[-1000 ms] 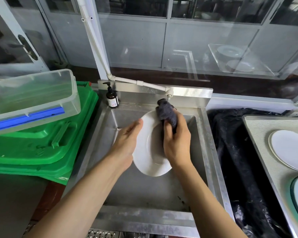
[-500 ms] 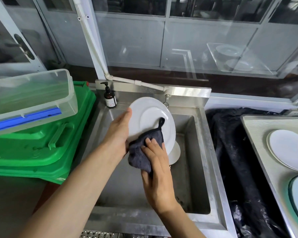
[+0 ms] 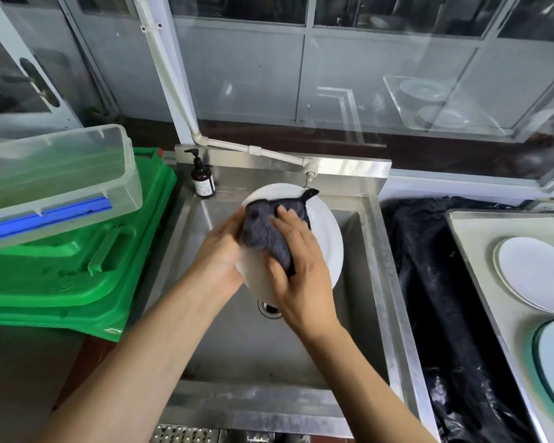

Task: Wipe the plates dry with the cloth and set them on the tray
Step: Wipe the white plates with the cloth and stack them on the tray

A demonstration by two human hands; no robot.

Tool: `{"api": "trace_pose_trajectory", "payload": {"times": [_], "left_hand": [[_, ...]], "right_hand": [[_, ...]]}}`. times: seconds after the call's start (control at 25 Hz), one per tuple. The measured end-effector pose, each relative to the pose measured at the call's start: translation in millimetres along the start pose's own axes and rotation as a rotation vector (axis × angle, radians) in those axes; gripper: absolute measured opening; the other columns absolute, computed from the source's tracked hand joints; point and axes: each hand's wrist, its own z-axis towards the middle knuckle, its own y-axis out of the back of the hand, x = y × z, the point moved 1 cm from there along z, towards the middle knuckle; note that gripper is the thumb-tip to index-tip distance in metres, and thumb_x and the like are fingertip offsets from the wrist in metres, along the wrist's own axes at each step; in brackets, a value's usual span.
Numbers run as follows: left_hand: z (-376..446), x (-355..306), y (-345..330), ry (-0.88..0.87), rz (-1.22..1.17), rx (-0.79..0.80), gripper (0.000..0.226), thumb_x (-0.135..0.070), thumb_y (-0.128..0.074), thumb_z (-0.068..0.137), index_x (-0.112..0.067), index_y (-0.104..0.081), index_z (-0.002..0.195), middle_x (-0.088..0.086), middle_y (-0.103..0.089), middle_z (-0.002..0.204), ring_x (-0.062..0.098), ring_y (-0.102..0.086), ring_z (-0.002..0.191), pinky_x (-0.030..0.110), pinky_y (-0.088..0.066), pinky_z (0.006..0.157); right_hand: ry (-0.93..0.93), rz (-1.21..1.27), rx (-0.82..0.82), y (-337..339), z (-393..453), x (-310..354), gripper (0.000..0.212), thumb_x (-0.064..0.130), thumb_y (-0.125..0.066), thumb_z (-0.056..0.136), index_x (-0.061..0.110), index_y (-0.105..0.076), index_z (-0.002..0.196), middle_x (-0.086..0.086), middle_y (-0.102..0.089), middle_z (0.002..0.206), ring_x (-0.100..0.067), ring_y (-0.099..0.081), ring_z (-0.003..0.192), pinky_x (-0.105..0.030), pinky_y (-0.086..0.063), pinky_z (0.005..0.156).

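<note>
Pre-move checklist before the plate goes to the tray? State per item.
1. Left hand holds the white plate by its edge: ok.
2. Right hand presses the dark cloth on the plate face: ok.
3. Plate dry: cannot tell.
4. Plate held above the sink, not resting in it: ok.
5. Tray at right has bare space near its far end: ok.
6. Plates on tray lie flat: ok.

cloth [image 3: 266, 233] | moved up plate [image 3: 325, 238] (right hand [image 3: 296, 266] flatter)
</note>
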Motion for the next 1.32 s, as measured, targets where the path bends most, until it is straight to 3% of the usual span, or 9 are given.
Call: {"api": "trace_pose_trajectory", "payload": {"times": [0.08,0.2,0.44,0.68,0.8,0.88,1.0,1.16,1.32], "left_hand": [[1,-5,6,0.033,-0.003,-0.044,0.039,-0.031,-0.058,0.099,0.001,-0.066,0.121,0.025,-0.07,0.109,0.034,-0.069,0.09,0.04,-0.059,0.081],[4,0,13,0.033,0.078,-0.129,0.024,-0.038,-0.063,0.096,-0.016,-0.071,0.1,0.012,-0.078,0.086,0.024,-0.074,0.069,0.037,-0.06,0.066],[-1,7,8,-0.018,0.131,-0.066,0.025,-0.034,-0.063,0.097,-0.017,-0.079,0.087,0.007,-0.079,0.093,0.025,-0.076,0.086,0.04,-0.062,0.076],[1,-5,4,-0.039,0.052,-0.093,0.021,-0.034,-0.064,0.096,-0.016,-0.073,0.095,0.016,-0.077,0.099,0.032,-0.071,0.093,0.048,-0.058,0.087],[-3,-4,8,-0.04,0.062,-0.12,0.027,-0.034,-0.06,0.099,-0.015,-0.07,0.115,0.016,-0.071,0.119,0.035,-0.067,0.111,0.056,-0.051,0.1],[-8,-4,10,-0.033,0.099,-0.071,0.036,-0.037,-0.057,0.1,-0.015,-0.065,0.128,0.012,-0.069,0.126,0.033,-0.065,0.117,0.056,-0.048,0.105],[-10,1,13,-0.043,0.154,-0.024,0.032,-0.037,-0.057,0.1,-0.017,-0.067,0.123,0.005,-0.073,0.12,0.027,-0.067,0.115,0.049,-0.05,0.104],[-12,13,3,-0.134,0.312,-0.027,0.025,-0.032,-0.062,0.098,-0.021,-0.076,0.081,-0.013,-0.077,0.084,0.003,-0.07,0.087,0.029,-0.053,0.086],[-9,20,2,-0.144,0.273,-0.06,0.032,-0.021,-0.059,0.1,-0.022,-0.078,0.074,-0.008,-0.077,0.077,0.019,-0.069,0.089,0.035,-0.051,0.09]], "right_hand": [[0.11,-0.036,0.039,-2,-29,-5,0.049,0.019,-0.057,0.095,0.01,-0.056,0.143,-0.002,-0.047,0.156,-0.015,-0.036,0.15,-0.041,-0.029,0.124],[0.178,-0.05,0.029,-3,-53,-16,0.047,0.018,-0.058,0.095,0.011,-0.055,0.142,0.001,-0.048,0.155,-0.017,-0.038,0.149,-0.045,-0.032,0.122],[-0.186,0.048,-0.225,4,3,-26,0.045,0.014,-0.058,0.098,0.016,-0.054,0.143,0.006,-0.049,0.151,-0.007,-0.036,0.147,-0.04,-0.03,0.123],[0.164,-0.008,-0.048,-11,-36,-21,0.05,0.018,-0.056,0.097,0.018,-0.048,0.147,0.007,-0.043,0.157,-0.013,-0.036,0.149,-0.037,-0.026,0.125],[-0.17,0.093,-0.277,1,-20,-36,0.042,0.013,-0.058,0.101,0.02,-0.054,0.142,0.007,-0.053,0.148,-0.002,-0.046,0.14,-0.029,-0.034,0.12],[-0.446,0.181,-0.454,11,-12,-44,0.025,0.021,-0.057,0.104,0.02,-0.062,0.128,0.012,-0.068,0.123,0.001,-0.06,0.115,-0.027,-0.046,0.101],[-0.517,0.228,-0.499,18,2,-49,0.01,0.027,-0.054,0.104,0.019,-0.062,0.104,0.02,-0.066,0.088,-0.002,-0.061,0.083,-0.02,-0.042,0.073],[-0.261,0.144,-0.277,16,24,-29,0.032,0.025,-0.056,0.101,0.021,-0.061,0.132,0.01,-0.067,0.13,-0.008,-0.06,0.122,-0.022,-0.043,0.104],[0.136,-0.022,-0.101,-5,30,-7,0.044,0.025,-0.054,0.098,0.011,-0.055,0.14,-0.002,-0.056,0.146,-0.012,-0.045,0.14,-0.032,-0.029,0.122]]}}
